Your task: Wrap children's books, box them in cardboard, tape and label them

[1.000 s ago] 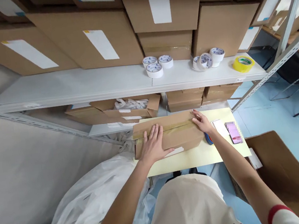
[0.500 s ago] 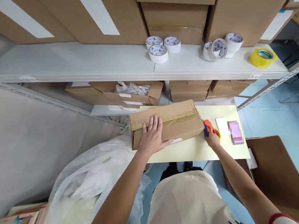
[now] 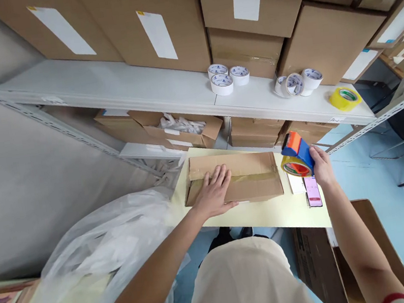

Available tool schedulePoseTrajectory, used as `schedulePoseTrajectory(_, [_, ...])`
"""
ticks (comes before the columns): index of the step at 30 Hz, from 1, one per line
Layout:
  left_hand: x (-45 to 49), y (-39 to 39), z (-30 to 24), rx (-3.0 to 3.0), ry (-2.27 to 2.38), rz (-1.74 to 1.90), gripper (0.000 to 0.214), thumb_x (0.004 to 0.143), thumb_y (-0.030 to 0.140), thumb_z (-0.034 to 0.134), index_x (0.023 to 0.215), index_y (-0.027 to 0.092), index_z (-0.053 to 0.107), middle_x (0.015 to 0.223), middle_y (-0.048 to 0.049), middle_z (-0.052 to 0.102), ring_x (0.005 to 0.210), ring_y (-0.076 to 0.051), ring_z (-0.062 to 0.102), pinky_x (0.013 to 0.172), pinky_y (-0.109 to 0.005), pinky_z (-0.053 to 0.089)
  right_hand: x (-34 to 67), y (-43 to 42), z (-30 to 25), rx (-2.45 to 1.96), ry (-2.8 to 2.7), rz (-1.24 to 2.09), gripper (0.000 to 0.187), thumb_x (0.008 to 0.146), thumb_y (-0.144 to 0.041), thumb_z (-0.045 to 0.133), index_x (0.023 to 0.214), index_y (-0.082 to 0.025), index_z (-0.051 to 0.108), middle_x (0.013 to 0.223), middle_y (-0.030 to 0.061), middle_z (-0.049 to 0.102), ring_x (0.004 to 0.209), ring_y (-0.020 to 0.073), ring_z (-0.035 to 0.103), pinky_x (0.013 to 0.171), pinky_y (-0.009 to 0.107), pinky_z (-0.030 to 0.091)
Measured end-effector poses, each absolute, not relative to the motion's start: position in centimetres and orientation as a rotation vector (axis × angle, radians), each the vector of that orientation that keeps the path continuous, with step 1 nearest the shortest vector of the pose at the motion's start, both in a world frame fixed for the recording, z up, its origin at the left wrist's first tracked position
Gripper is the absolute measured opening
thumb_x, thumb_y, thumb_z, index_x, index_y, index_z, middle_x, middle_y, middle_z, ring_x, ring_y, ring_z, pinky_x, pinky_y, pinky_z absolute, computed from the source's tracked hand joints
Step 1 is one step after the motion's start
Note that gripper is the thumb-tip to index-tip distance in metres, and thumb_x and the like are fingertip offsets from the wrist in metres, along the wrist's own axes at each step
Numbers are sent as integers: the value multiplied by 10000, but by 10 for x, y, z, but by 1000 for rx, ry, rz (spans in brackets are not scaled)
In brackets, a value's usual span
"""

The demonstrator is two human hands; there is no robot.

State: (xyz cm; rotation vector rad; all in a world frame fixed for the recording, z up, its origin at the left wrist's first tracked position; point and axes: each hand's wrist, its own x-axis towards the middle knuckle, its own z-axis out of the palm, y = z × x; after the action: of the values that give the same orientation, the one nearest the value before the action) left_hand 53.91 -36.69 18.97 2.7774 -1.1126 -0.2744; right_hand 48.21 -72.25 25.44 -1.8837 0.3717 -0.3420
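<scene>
Wrapped around the blue frame of a tape dispenser (image 3: pixel 302 152), your right hand (image 3: pixel 322 166) has its fingers curled shut and carries the tool near the right end of the long cardboard box (image 3: pixel 250 165); how far the fingertips reach round the far side you cannot tell from this angle. Your left hand (image 3: pixel 215 193) grips nothing: it lies palm down with the fingers extended and the thumb out to the side, resting on the top of that box, across the seam. Hard, smooth plastic makes up the dispenser, blue with a bright orange piece at its upper end, and a round, glossy yellow tape roll sits in it. Brown, matte and slightly creased, the box is a low oblong with a shinier strip of tape along its middle, and it sits on a flat, pale yellow tabletop (image 3: pixel 266 215). Near your right forearm lie a slim, rectangular phone (image 3: pixel 314 194) with a pink screen and, beside it, some flat white cards (image 3: pixel 296 185)
</scene>
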Motion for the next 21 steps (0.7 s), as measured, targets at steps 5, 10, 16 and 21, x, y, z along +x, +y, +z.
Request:
schedulePoseTrajectory(5, [529, -393, 191, 2650, -1232, -275, 1015, 764, 704, 537, 1538, 127, 224, 1622, -193, 146, 1505, -356, 76, 1183, -562, 43, 505, -685, 282, -2063, 201, -131, 490, 778, -659, 573, 710, -178, 638, 606, 2, 581, 558, 146, 504, 530, 266, 408])
schedulePoseTrajectory(10, [529, -406, 205, 2389, -1018, -431, 960, 748, 727, 545, 1494, 157, 341, 1600, -182, 238, 1494, -361, 143, 1184, -594, 48, 510, -682, 267, -2169, 178, 58, 471, 760, -635, 596, 767, -175, 699, 712, 38, 692, 648, 193, 611, 600, 290, 470])
schedulePoseTrajectory(16, [540, -441, 223, 1625, -212, -591, 630, 849, 653, 491, 1257, 180, 572, 1367, -168, 586, 1236, -281, 582, 1066, -436, 416, 508, -692, 256, -2087, 178, 12, 500, 758, -662, 585, 778, -173, 690, 722, 43, 699, 643, 196, 627, 612, 302, 503])
schedulePoseTrajectory(21, [559, -467, 231, 1280, 44, -717, 467, 683, 533, 767, 947, 159, 674, 967, -87, 751, 850, -211, 722, 837, -349, 530, 504, -698, 252, -2106, 157, -22, 508, 773, -667, 564, 782, -173, 683, 726, 42, 692, 649, 192, 622, 608, 294, 502])
